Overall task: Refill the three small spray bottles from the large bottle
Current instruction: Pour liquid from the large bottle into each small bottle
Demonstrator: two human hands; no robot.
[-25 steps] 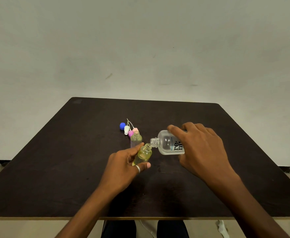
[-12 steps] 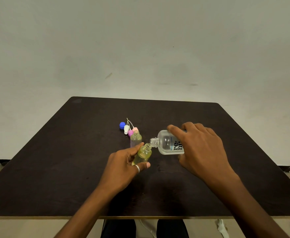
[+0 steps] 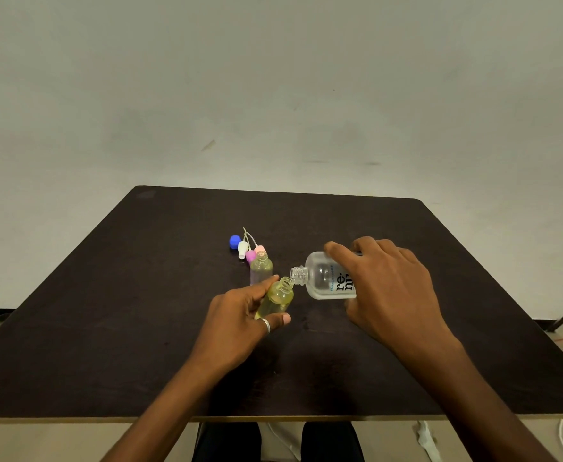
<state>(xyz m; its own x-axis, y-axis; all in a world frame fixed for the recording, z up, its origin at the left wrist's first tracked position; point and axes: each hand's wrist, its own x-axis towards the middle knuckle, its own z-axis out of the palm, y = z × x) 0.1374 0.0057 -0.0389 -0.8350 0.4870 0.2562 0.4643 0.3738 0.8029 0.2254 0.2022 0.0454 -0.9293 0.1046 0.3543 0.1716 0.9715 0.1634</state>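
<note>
I log: left grip (image 3: 237, 323) holds tilted small spray bottle (image 3: 278, 299); right grip (image 3: 386, 288) holds large bottle (image 3: 321, 278) tipped, neck at its mouth.

A dark brown surface (image 3: 107, 328) with a pale front edge and rounded far corners stands before a plain, scuffed off-white wall (image 3: 273, 78). Pale floor (image 3: 40, 441) shows below it, with a white cable (image 3: 281, 440) lying there

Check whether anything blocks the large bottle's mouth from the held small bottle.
Nothing visible. The large bottle, tipped in the right hand, has its uncapped mouth at the open neck of the small bottle in the left hand.
</note>
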